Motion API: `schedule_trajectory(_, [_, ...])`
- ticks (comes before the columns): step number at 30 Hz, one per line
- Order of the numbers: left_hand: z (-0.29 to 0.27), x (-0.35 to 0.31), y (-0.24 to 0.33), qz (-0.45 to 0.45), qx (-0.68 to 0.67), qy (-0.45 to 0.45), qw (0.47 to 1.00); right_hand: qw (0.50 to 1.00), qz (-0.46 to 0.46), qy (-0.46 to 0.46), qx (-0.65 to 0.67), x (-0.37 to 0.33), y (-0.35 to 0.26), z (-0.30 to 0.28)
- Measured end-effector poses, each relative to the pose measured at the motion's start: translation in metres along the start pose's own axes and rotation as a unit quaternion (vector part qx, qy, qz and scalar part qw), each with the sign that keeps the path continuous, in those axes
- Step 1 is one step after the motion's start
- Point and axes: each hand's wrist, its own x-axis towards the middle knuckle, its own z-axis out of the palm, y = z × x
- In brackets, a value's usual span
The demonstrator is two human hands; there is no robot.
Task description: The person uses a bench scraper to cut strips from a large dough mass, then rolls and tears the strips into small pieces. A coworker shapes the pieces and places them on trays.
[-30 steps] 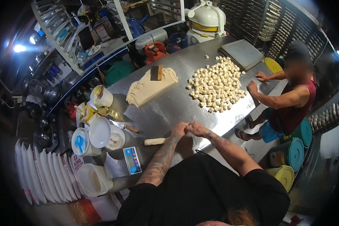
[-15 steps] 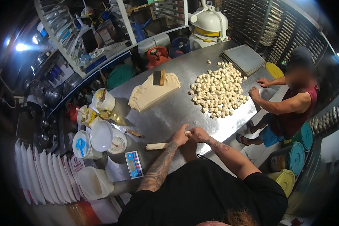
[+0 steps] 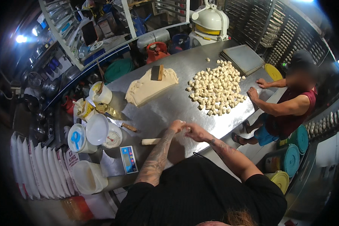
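Observation:
My left hand [image 3: 176,125] is closed above the near edge of the steel table [image 3: 154,116], with a small pale bit of dough [image 3: 183,121] showing at its fingers. Close beside it, my right hand [image 3: 196,133] has its fingers curled toward the left one, and what they hold, if anything, is too small to make out. A short dough rope [image 3: 150,141] lies on the table, its right end against or behind my left forearm. Many small cut dough pieces [image 3: 216,88] form a heap farther right. At the far left rests a large dough slab [image 3: 150,90] with a bench scraper [image 3: 157,73] on it.
A digital scale [image 3: 129,159], a wooden-handled knife [image 3: 129,127], a dial scale [image 3: 112,139] and white tubs [image 3: 90,177] stand left. Stacked trays [image 3: 243,59] lie at the far right. A co-worker [image 3: 290,105] stands at the right edge, hands at the table.
My hands have drawn slightly apart; the left moved up and left, and the dough seen between them no longer shows there. The whole view has shifted a little.

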Motion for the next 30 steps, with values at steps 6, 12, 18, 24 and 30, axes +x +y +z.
schedule_trajectory(6, [0.010, -0.025, 0.002, -0.094, -0.064, 0.024, 0.993, 0.946, 0.072, 0.111, -0.296, 0.032, 0.010, -0.041])
schedule_trajectory(12, [0.008, -0.066, 0.015, -0.048, -0.033, 0.048, 0.997, 0.971, 0.222, 0.004, -0.088, 0.006, 0.021, 0.036])
schedule_trajectory(18, [0.004, -0.069, 0.031, -0.128, 0.058, 0.039, 0.989, 0.952, 0.285, 0.111, -0.015, 0.030, 0.025, 0.054])
schedule_trajectory(24, [0.006, -0.038, 0.006, -0.089, 0.120, -0.009, 0.989, 0.970, 0.235, -0.057, 0.035, 0.011, 0.007, 0.039])
schedule_trajectory(30, [0.017, 0.002, -0.027, -0.133, -0.093, -0.011, 0.987, 0.921, 0.039, 0.162, -0.352, 0.018, 0.004, 0.005])
